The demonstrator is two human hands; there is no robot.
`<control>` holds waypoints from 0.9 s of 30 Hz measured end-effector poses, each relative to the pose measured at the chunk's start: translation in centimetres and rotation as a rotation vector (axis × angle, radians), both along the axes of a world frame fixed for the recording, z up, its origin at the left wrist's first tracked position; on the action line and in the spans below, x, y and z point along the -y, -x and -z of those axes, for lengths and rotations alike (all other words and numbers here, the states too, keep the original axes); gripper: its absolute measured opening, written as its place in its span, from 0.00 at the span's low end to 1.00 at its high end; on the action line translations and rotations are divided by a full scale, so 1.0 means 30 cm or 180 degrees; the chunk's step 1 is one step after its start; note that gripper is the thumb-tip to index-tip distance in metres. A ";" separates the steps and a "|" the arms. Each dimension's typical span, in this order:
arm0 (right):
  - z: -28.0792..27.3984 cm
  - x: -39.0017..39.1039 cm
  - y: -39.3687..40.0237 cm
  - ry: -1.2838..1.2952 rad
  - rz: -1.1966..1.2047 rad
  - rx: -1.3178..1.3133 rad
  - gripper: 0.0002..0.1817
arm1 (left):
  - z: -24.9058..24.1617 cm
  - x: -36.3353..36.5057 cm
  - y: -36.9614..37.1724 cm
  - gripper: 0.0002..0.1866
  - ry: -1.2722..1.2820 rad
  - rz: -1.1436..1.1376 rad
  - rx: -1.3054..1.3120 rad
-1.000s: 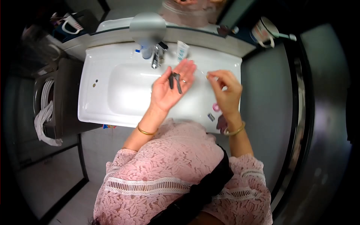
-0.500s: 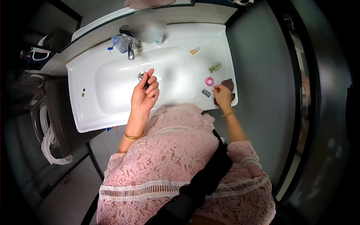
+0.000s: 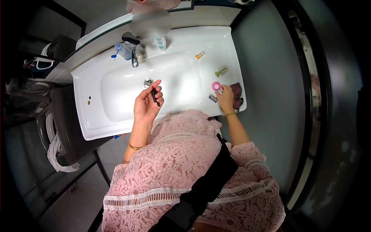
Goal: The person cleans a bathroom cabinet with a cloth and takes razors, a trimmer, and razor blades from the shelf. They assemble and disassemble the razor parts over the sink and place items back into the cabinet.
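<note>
In the head view, my left hand (image 3: 147, 102) is raised over the front of the sink, palm up. Its fingers are curled around a slim black pen-like stick (image 3: 155, 97). My right hand (image 3: 225, 99) is low over the right-hand counter of the sink, its fingertips pinched together at the near edge of a pink ring-shaped item (image 3: 216, 86). Something small and pale shows at those fingertips, too little to name. Just left of this hand lies a small dark blue and silver packet (image 3: 213, 98). A dark maroon pouch (image 3: 237, 92) sits to its right, partly covered.
The white sink (image 3: 112, 116) has a chrome faucet (image 3: 134, 60) at the back. Beside the faucet are a clear blue-capped bottle (image 3: 124, 51) and a white bottle (image 3: 160, 43). A green-topped vial (image 3: 222, 71) and an orange-topped vial (image 3: 200, 55) lie on the right counter.
My right hand has shifted left, off the pouch, to the pink ring. My left hand has turned so that more of the black stick shows. The view has moved slightly.
</note>
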State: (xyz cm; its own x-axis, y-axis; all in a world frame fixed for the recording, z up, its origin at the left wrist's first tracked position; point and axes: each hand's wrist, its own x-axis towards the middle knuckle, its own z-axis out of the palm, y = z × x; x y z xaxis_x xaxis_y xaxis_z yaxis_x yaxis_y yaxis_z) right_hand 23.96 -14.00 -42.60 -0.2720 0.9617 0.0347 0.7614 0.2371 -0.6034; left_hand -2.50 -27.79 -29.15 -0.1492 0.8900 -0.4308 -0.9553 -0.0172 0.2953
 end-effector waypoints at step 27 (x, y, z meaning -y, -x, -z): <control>0.068 -0.294 0.050 0.0327 0.1106 -0.0529 0.15 | 0.076 0.041 -0.010 0.12 0.0418 -0.0551 -0.0132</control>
State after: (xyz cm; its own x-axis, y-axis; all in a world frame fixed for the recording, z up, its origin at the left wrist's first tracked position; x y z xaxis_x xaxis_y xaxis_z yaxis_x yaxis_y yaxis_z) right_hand 22.46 -5.19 -44.62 0.0713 0.9962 -0.0503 0.6755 -0.0853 -0.7324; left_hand -2.21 -29.03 -31.43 -0.3150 0.7862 -0.5316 -0.9283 -0.1388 0.3448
